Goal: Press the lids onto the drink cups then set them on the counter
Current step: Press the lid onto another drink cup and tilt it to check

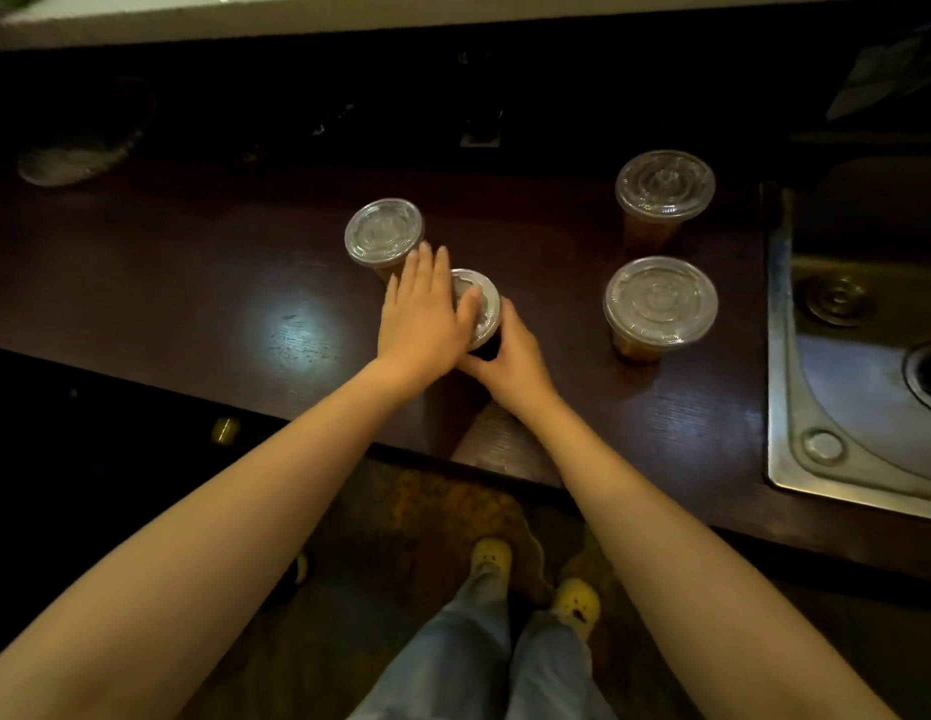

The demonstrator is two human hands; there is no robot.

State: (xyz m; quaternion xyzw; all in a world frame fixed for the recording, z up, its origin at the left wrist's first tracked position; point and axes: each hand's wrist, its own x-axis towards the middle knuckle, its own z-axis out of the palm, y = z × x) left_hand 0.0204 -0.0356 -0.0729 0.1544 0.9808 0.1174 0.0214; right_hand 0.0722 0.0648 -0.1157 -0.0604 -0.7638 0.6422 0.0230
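Observation:
Several clear plastic drink cups stand on the dark wooden counter. In the middle, a cup of dark drink carries a clear lid. My left hand lies flat on that lid, fingers spread. My right hand grips the cup's side just below the rim. Right behind them stands a lidded cup. Two more lidded cups of amber drink sit to the right, one farther back, one nearer.
A steel sink is set into the counter at the right. A shallow dish rests at the far left back. A dark fixture stands at the back wall. The counter's front edge runs just below my wrists.

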